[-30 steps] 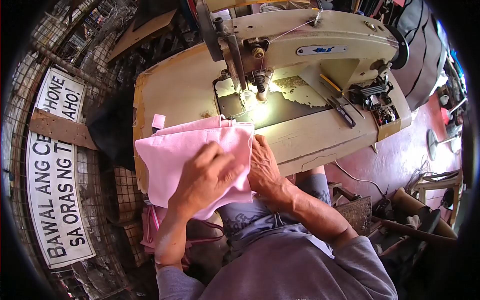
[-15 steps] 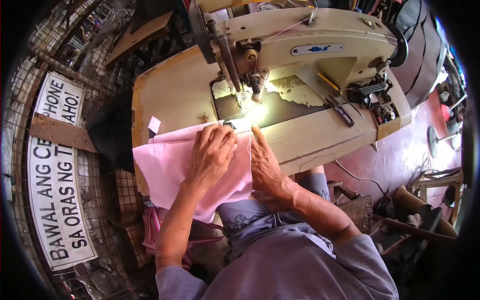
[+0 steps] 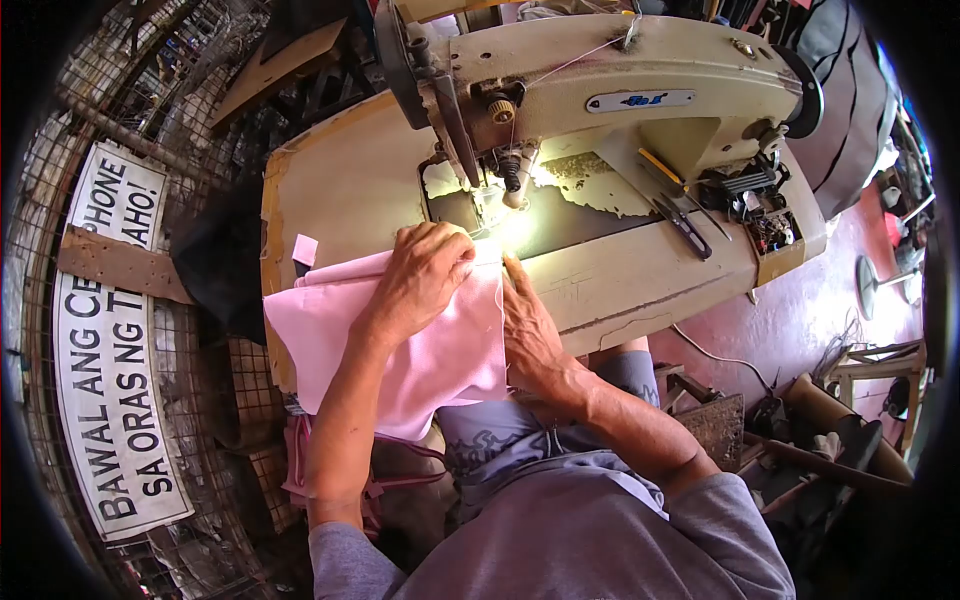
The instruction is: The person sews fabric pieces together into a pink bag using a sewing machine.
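Observation:
A piece of pink fabric (image 3: 440, 350) lies over the front edge of the sewing machine table and hangs toward my lap. My left hand (image 3: 425, 275) is on its folded top edge, fingers curled and closed on the cloth; the fingertips are partly hidden. At the fabric's right edge, my right hand (image 3: 532, 325) grips the border near the top corner, its thumb out of sight. Just beyond both hands is the lit needle area of the sewing machine (image 3: 590, 65), with the presser foot (image 3: 492, 205) close to the fabric's top edge.
Thread snips (image 3: 682, 225) and a yellow-handled tool (image 3: 662, 165) lie on the machine bed at right. A small pink scrap (image 3: 305, 250) sits left of the fabric. Wire mesh with a lettered sign (image 3: 125, 350) stands at far left. A bobbin winder (image 3: 745, 190) is mounted at right.
My left hand has curled its fingers more and its knuckles have risen. A small dark item near its fingertips is no longer visible. My right hand stays nearly in place.

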`<state>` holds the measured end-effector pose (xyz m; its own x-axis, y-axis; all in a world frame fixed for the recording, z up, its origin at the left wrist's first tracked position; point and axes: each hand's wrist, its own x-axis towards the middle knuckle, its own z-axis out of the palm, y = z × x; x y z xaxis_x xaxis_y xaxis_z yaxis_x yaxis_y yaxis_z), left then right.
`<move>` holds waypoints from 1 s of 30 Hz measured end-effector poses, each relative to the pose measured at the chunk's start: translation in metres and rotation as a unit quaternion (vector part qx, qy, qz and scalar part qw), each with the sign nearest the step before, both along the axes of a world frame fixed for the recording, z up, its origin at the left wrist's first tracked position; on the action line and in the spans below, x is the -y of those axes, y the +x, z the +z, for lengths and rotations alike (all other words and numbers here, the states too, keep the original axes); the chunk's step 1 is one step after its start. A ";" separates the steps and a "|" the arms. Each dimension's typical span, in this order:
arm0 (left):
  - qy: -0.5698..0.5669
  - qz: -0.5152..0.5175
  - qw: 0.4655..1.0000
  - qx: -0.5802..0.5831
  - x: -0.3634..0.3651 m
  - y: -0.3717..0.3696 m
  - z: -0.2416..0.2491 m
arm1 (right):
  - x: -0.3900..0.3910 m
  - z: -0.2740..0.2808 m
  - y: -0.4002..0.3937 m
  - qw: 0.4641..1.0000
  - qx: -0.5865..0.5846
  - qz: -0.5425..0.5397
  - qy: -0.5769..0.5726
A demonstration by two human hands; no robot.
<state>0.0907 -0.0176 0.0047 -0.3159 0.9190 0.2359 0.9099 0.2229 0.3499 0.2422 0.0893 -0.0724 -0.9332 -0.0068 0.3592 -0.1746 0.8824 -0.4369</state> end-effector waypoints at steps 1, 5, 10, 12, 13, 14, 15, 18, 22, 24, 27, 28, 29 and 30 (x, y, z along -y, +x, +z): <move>-0.007 0.002 1.000 0.012 -0.002 0.000 0.006 | -0.001 0.002 0.000 1.000 0.001 0.000 0.006; 0.002 0.008 1.000 0.011 -0.005 -0.002 -0.002 | -0.005 0.000 -0.004 0.998 -0.037 0.017 -0.047; 0.072 0.031 0.997 -0.006 0.003 0.001 -0.026 | -0.053 0.019 -0.006 0.971 -0.089 0.007 -0.224; 0.094 0.024 0.995 -0.034 0.002 0.003 -0.030 | -0.071 0.031 -0.009 0.960 -0.092 -0.106 -0.244; 0.104 0.020 0.993 -0.053 0.002 0.003 -0.031 | -0.083 0.037 -0.019 0.960 -0.100 -0.141 -0.219; 0.112 0.016 0.991 -0.073 0.002 0.004 -0.031 | -0.088 0.038 -0.032 0.960 -0.116 -0.172 -0.186; 0.121 0.012 0.988 -0.092 0.003 0.006 -0.031 | -0.088 0.039 -0.044 0.965 -0.100 -0.165 -0.179; 0.096 0.019 0.994 -0.046 0.006 0.012 -0.033 | -0.090 0.020 -0.083 0.964 0.043 -0.113 -0.239; 0.104 0.016 0.992 -0.065 0.009 0.017 -0.034 | -0.075 -0.001 -0.085 0.966 -0.128 -0.156 -0.159; 0.117 0.008 0.989 -0.092 0.009 0.018 -0.032 | -0.074 -0.003 -0.079 0.960 -0.109 -0.180 -0.183; 0.124 -0.003 0.986 -0.114 0.010 0.019 -0.032 | -0.079 0.003 -0.074 0.970 -0.111 -0.132 -0.171; 0.125 -0.008 0.985 -0.119 0.011 0.019 -0.032 | -0.075 0.008 -0.073 0.963 -0.111 -0.152 -0.193; 0.122 -0.010 0.986 -0.115 0.011 0.018 -0.033 | -0.074 0.013 -0.072 0.972 -0.124 -0.135 -0.145; 0.120 -0.012 0.987 -0.110 0.011 0.017 -0.035 | -0.075 0.016 -0.069 0.979 -0.135 -0.117 -0.096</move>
